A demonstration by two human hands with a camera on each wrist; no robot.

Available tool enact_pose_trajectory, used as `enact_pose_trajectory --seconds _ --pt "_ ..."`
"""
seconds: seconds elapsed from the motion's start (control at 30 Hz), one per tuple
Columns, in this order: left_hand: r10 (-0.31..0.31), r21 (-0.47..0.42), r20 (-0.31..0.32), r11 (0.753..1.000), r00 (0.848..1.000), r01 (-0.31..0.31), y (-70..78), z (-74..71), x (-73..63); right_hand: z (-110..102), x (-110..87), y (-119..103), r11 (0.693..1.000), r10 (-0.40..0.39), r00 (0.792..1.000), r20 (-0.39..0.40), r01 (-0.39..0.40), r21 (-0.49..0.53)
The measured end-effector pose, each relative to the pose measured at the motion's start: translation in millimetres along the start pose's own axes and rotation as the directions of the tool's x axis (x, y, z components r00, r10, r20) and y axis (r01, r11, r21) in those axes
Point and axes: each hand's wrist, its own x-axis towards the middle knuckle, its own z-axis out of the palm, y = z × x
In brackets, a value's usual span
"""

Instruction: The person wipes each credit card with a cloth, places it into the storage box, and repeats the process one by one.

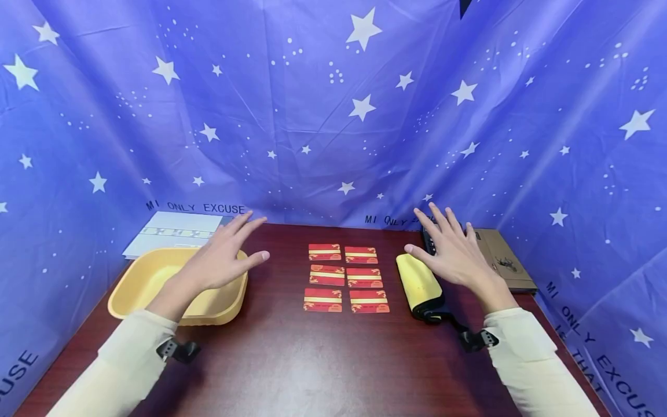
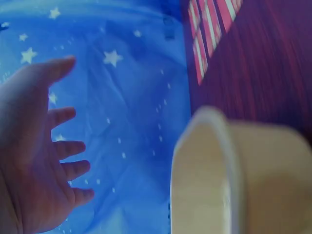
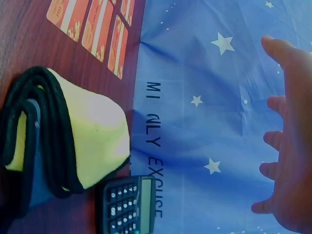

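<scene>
Both hands are raised over the table with fingers spread, holding nothing. In the head view my left hand (image 1: 216,258) hovers above the yellow plastic basin (image 1: 122,289), overlapping its right side. My right hand (image 1: 458,255) is up beside a folded yellow cloth with black edging (image 1: 419,281). Between the hands, several red cards with a pale stripe lie in two columns, such as a front-left card (image 1: 323,300) and a back-right card (image 1: 361,255). The left wrist view shows the basin's rim (image 2: 214,122) near the hand; the right wrist view shows the cloth's thick folds (image 3: 97,126).
A white box (image 1: 172,226) lies behind the basin at the back left. At the back right are a brown box (image 1: 502,260) and a black calculator (image 3: 124,204), partly hidden behind the cloth. A blue star-printed curtain (image 1: 312,116) surrounds the dark red wooden table (image 1: 312,365).
</scene>
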Motion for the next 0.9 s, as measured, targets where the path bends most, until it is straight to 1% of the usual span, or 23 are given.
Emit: enact_pose_trajectory --seconds 0.17,0.33,0.43,0.5,0.57,0.6,0.67,0.73,0.8,0.9 --pt "0.019 -0.119 -0.01 0.993 1.0 -0.02 16.8 8.9 -6.1 10 -1.5 1 0.999 -0.012 0.999 -0.033 0.013 0.045" --pt "0.055 -0.205 -0.045 0.977 0.997 -0.063 27.6 19.7 -9.3 20 -4.7 2 0.996 -0.009 0.999 -0.048 0.014 0.085" --pt "0.058 -0.259 -0.058 0.963 0.997 -0.071 34.4 28.4 -10.6 27 -6.0 4 0.993 0.001 0.999 -0.044 0.004 0.117" --pt "0.055 -0.316 -0.05 0.946 0.997 -0.068 40.3 34.5 -13.1 33 -6.9 5 0.99 0.009 0.999 -0.039 -0.004 0.139" --pt "0.064 -0.367 -0.031 0.927 0.997 -0.071 46.8 41.3 -16.4 39 -8.0 5 0.987 0.017 0.999 -0.03 -0.012 0.159" --pt "0.078 -0.392 -0.024 0.916 0.997 -0.082 49.8 45.2 -18.1 43 -8.6 6 0.986 0.021 0.999 -0.026 -0.016 0.166" --pt "0.105 -0.422 -0.003 0.901 0.994 -0.097 54.9 53.6 -21.5 50 -10.0 6 0.983 0.029 0.999 -0.02 -0.024 0.182" --pt "0.138 -0.432 0.007 0.893 0.99 -0.121 58.3 63.2 -23.2 57 -11.4 8 0.98 0.038 0.999 -0.013 -0.034 0.198" --pt "0.153 -0.443 0.014 0.887 0.988 -0.131 60.3 72.7 -23.7 63 -13.0 9 0.974 0.044 0.999 -0.006 -0.042 0.222" --pt "0.142 -0.462 0.025 0.88 0.99 -0.115 60.2 87.3 -22.2 72 -15.5 11 0.967 0.052 0.999 0.006 -0.052 0.251"
